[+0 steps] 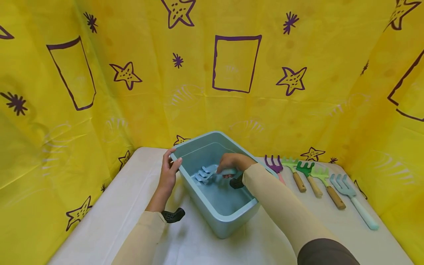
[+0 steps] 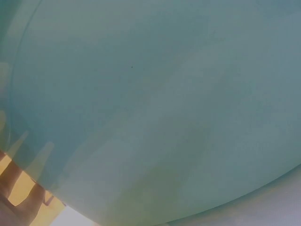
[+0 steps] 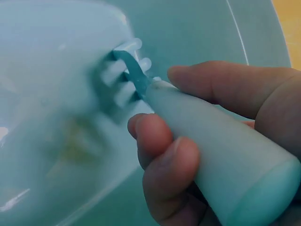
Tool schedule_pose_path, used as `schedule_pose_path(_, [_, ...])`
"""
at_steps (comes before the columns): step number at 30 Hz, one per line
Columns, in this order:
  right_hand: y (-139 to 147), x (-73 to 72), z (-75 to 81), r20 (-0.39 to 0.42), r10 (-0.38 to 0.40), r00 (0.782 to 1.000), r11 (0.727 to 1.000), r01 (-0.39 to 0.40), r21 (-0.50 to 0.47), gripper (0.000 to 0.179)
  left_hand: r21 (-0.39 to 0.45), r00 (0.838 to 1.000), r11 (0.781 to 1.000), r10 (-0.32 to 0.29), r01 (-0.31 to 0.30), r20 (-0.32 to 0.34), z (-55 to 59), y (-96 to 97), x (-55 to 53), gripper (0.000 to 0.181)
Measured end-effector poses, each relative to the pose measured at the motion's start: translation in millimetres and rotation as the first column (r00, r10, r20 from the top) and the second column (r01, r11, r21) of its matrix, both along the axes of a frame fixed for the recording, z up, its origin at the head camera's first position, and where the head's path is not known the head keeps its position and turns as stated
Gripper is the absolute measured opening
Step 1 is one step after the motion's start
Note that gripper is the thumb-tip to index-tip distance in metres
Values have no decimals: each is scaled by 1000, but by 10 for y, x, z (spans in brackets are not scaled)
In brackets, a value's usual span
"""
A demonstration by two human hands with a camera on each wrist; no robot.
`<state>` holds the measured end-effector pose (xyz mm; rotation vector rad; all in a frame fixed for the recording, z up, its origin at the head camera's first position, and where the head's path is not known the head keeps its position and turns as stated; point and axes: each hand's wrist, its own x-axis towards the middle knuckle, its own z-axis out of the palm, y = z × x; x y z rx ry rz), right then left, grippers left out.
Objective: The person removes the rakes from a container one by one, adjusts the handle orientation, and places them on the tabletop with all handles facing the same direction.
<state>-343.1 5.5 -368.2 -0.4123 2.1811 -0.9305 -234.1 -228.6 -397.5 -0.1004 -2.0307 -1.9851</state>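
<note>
A pale blue-green plastic bin (image 1: pixel 216 217) stands on the white-covered table. My left hand (image 1: pixel 168 176) grips its left rim, the thumb and fingers on either side of the edge. In the left wrist view, some of those fingers (image 2: pixel 21 200) show at the lower left beside the bin wall (image 2: pixel 155 103). Inside the bin, my right hand (image 1: pixel 233 163) holds a light blue hand rake (image 3: pixel 221 146) by its thick handle, thumb on one side and curled fingers on the other. The rake's tines (image 1: pixel 204 174) point left, low over the bin floor; whether they touch it I cannot tell.
Right of the bin lie several more hand rakes: a purple one (image 1: pixel 274 165), light green ones with wooden handles (image 1: pixel 298 181), a dark green one (image 1: pixel 305 168) and a pale blue one (image 1: pixel 359 209). Yellow patterned cloth (image 1: pixel 198 117) walls in the table (image 1: pixel 145 165).
</note>
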Motion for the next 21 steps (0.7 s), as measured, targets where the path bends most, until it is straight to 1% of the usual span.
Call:
schedule_pose_path(4, [21, 21, 35, -38, -4, 999, 1000, 5, 18, 23, -6, 1000, 1000, -3, 3, 8, -2, 17, -20, 54])
schedule_pose_path(8, [26, 36, 85, -79, -11, 997, 999, 13, 31, 14, 2, 1000, 1000, -9, 9, 2, -119, -19, -137, 54])
schedule_pose_path(11, [12, 36, 133, -92, -8, 996, 999, 11, 33, 13, 10, 1000, 1000, 5, -5, -10, -223, -53, -228, 52])
schedule_pose_path(16, [19, 71, 259, -149, 52, 987, 997, -44, 56, 16, 13, 999, 1000, 23, -23, -40, -285, -56, -263, 50])
schedule_pose_path(19, [59, 118, 335, -190, 75, 979, 997, -68, 45, 14, 10, 999, 999, 31, -30, -38, -298, -58, -254, 50])
schedule_pose_path(21, [96, 151, 380, -236, 78, 969, 997, -70, 41, 13, 6, 999, 999, 36, -36, -30, -306, -65, -247, 50])
